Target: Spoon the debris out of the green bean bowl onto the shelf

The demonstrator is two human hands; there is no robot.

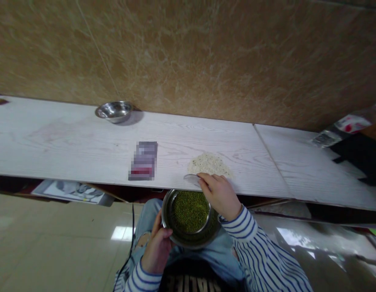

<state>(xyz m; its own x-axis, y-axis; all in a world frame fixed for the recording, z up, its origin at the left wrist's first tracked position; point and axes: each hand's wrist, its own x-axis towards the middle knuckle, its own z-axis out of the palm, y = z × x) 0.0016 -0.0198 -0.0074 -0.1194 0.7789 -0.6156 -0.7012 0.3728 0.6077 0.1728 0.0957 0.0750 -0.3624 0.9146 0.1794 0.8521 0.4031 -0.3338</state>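
My left hand (pixel 159 247) grips the left rim of a steel bowl (pixel 195 242) over my lap, just below the table's front edge. Small green beans (pixel 191 211), like mung beans, fill much of the bowl. Above it, my right hand (pixel 221 194) pinches a thin, clear, rounded piece (pixel 192 178) at the table edge; its exact kind is unclear. A pale heap of grains (pixel 208 164), like rice with dark specks in it, lies on the table right beyond the right hand.
A second steel bowl (pixel 115 112) stands near the wall, left of centre. A blurred phone-like rectangle (pixel 143 161) lies left of the heap. Dark cloth (pixel 363 156) and a plastic packet (pixel 343 127) lie far right. Papers (pixel 75 190) show on a shelf under the white table (pixel 54 150).
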